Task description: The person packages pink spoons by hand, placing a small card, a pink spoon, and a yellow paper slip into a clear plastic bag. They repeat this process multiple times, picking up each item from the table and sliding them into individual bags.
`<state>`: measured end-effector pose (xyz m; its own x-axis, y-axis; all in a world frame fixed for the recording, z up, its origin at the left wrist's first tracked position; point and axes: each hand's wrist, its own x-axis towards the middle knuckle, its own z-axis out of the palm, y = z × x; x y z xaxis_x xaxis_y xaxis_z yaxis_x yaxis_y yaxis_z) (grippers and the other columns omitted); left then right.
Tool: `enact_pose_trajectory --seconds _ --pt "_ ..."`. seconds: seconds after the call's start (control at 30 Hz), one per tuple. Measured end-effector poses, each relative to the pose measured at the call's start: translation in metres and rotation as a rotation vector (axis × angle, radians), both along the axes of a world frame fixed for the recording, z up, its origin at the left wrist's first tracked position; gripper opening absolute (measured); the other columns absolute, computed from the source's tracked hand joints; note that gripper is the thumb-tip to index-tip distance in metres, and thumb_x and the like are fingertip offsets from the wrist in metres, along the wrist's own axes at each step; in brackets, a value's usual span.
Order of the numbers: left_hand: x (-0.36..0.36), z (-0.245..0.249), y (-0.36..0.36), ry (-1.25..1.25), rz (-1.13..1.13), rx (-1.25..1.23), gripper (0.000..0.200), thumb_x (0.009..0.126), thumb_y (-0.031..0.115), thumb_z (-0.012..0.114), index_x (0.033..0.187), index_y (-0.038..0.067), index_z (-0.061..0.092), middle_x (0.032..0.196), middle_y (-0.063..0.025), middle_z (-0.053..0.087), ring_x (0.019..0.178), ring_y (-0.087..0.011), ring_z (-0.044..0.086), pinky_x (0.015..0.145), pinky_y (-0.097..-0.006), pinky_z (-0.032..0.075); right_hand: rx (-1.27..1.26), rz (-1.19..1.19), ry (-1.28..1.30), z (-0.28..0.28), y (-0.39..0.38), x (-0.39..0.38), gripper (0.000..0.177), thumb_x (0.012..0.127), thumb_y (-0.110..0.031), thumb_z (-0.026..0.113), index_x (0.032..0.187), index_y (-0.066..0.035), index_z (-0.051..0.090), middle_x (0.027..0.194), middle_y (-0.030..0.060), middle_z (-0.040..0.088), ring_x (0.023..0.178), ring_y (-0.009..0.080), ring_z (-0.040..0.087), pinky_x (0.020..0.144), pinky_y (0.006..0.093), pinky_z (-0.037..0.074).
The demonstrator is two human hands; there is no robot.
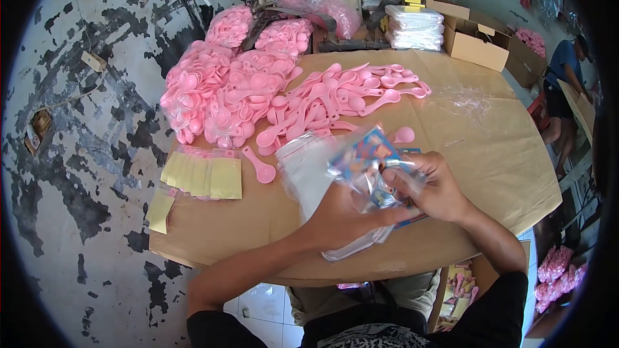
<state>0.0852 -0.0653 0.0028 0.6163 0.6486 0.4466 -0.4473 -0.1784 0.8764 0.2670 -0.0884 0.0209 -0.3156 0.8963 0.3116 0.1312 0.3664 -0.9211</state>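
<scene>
Grips one printed packet (367, 158) at centre right, fingers of left hand (342, 216) and right hand (438, 187) closed on it (contents blurred). Looks far from done: leaves loose pink spoons (335, 100) heaped upper middle on the desk (503, 148).

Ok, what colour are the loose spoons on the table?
The spoons are pink; head view shows it best.

The table (496, 161), covered in brown paper, is piled at its far left with bagged pink spoons (206, 90) and a loose heap of spoons (335, 100), while a single spoon (260, 166), fanned yellow cards (203, 176), clear bags (302, 171) and crumpled film (471, 98) are laid apart.
</scene>
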Motion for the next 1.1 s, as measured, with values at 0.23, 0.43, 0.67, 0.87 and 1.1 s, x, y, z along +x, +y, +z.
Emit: enact_pose_trajectory --seconds 0.23,0.43,0.67,0.87,1.1 --pt "-0.012 0.014 0.007 -0.116 -0.078 -0.134 0.057 0.104 0.039 0.030 0.146 0.001 0.023 0.149 -0.0182 0.035 0.136 -0.0238 0.037 0.111 -0.0390 0.032 -0.034 -0.061 -0.005 0.001 0.000 -0.006 0.017 0.092 -0.013 0.065 0.104 -0.002 0.066 0.085 0.0011 0.063 0.078 0.0037 0.051 0.068 0.0242 0.046" --pt "-0.009 0.004 0.007 0.040 0.030 0.170 0.048 0.100 0.027 0.048 0.139 0.003 0.033 0.148 -0.0201 0.036 0.134 -0.0275 0.039 0.108 -0.0404 0.036 0.026 0.036 0.076 -0.011 0.000 -0.005 0.022 0.092 -0.014 0.066 0.110 -0.002 0.065 0.090 0.0016 0.064 0.078 0.0057 0.055 0.067 0.0238 0.047" --pt "-0.014 0.000 -0.002 0.118 0.070 0.084 0.037 0.090 0.019 0.067 0.120 0.004 0.051 0.140 -0.0124 0.044 0.121 -0.0135 0.048 0.095 -0.0288 0.045 -0.108 0.037 0.140 0.005 0.000 -0.011 0.026 0.089 -0.012 0.069 0.111 0.000 0.064 0.091 0.0028 0.065 0.076 0.0052 0.056 0.066 0.0241 0.047" --pt "-0.032 0.007 0.007 0.231 0.244 -0.188 0.046 0.084 0.013 0.071 0.125 0.009 0.050 0.126 -0.0066 0.054 0.111 -0.0127 0.054 0.091 -0.0304 0.049 -0.065 0.046 0.212 -0.003 0.018 -0.001 0.072 0.097 -0.060 0.025 0.104 0.001 0.062 0.077 0.0026 0.062 0.070 0.0090 0.057 0.059 0.0244 0.045" --pt "-0.054 0.016 0.046 0.005 0.448 0.140 0.054 0.078 -0.001 0.074 0.122 0.007 0.044 0.129 -0.0161 0.053 0.114 -0.0199 0.056 0.093 -0.0342 0.051 0.094 0.000 -0.134 0.024 0.047 0.031 0.038 0.100 -0.035 0.048 0.102 -0.001 0.064 0.084 0.0073 0.064 0.073 0.0130 0.062 0.062 0.0252 0.048"
